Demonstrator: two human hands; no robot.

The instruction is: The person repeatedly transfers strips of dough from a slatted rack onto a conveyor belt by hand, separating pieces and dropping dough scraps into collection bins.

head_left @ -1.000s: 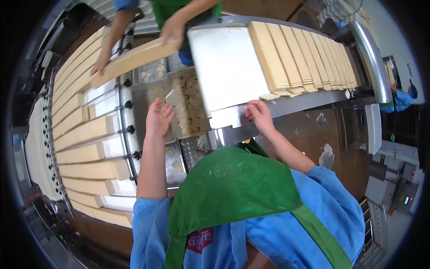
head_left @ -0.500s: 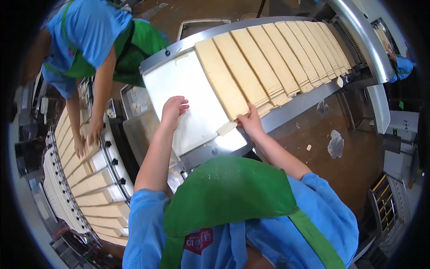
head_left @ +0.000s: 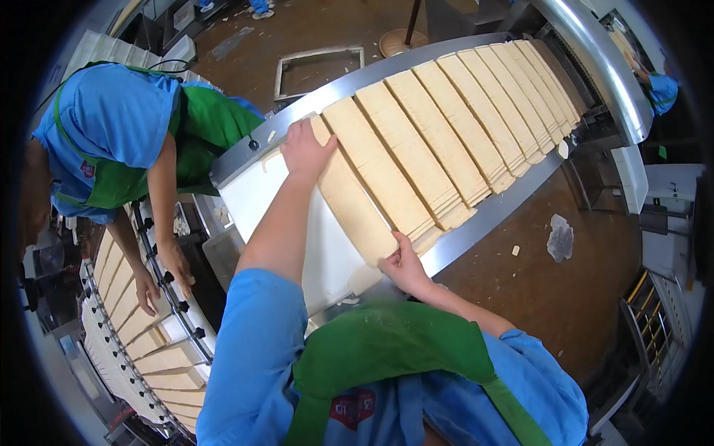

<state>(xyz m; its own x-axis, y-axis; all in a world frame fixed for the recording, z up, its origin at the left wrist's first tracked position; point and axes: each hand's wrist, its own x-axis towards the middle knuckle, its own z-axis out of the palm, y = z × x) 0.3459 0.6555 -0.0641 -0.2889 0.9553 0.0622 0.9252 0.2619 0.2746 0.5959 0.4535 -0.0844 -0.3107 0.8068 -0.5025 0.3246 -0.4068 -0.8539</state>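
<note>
Long flat pale dough strips lie in stacked rows across a white conveyor belt (head_left: pixel 260 197). My left hand (head_left: pixel 306 149) grips the far end of the leftmost dough strip (head_left: pixel 353 204), with the thumb along its right edge. At the near end of that same strip, my right hand (head_left: pixel 405 267) holds the corner between thumb and fingers. Beside my right hand a small dough scrap (head_left: pixel 364 277) rests on the belt. More dough strips (head_left: pixel 416 141) lie in a row to the right, several with uneven layered near ends.
A co-worker in a green apron (head_left: pixel 201 126) leans over a second conveyor (head_left: pixel 182 305) on the left, which carries more dough pieces. A metal rim (head_left: pixel 454 249) edges my belt. A shiny machine cover (head_left: pixel 606 67) spans its far right end. Debris (head_left: pixel 559 238) lies on the brown floor.
My left hand has moved from above the bare belt up to the strip's far end. My right hand has shifted slightly down and left. The leftmost strip now sits apart, further left.
</note>
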